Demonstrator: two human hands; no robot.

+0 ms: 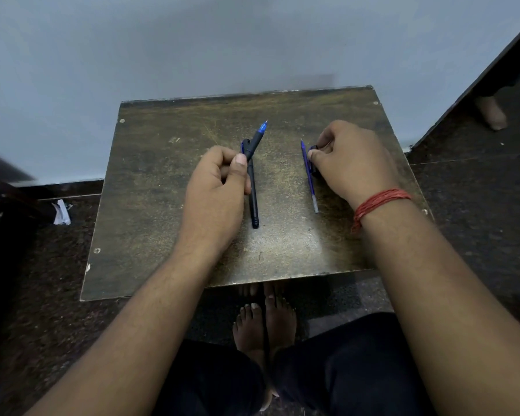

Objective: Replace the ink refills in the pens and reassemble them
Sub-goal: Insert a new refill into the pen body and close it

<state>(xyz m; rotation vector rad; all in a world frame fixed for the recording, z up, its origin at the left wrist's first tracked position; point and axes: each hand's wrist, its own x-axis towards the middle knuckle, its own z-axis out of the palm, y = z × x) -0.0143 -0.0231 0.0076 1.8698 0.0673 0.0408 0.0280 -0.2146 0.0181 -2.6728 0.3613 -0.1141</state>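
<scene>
Head view: we sit over a small worn table [168,205], both hands down on it. Our left hand [215,187] is closed around a pen [257,139], thumb pressed along the barrel, the blue tip poking out beyond the knuckles and angled away to the right. Just past that thumb, on the table, lies a second black pen [253,193], running back toward us; the two look to be touching or crossing near the grip, though we cannot tell which. Our right hand [351,163] is curled low, fingertips [320,150] pinching a small dark part, mostly hidden, so we cannot say what it is. Just inside those fingers rests a loose refill [309,175], thin, blue, point away from us. Judgement: one pen appears assembled, the other still wants its refill. To do this well, keep the left grip firm but rearward, leaving the front end free. Lift the refill near its middle, feed it straight, no bending. Watch that the lying pen does not roll off the near edge.
</scene>
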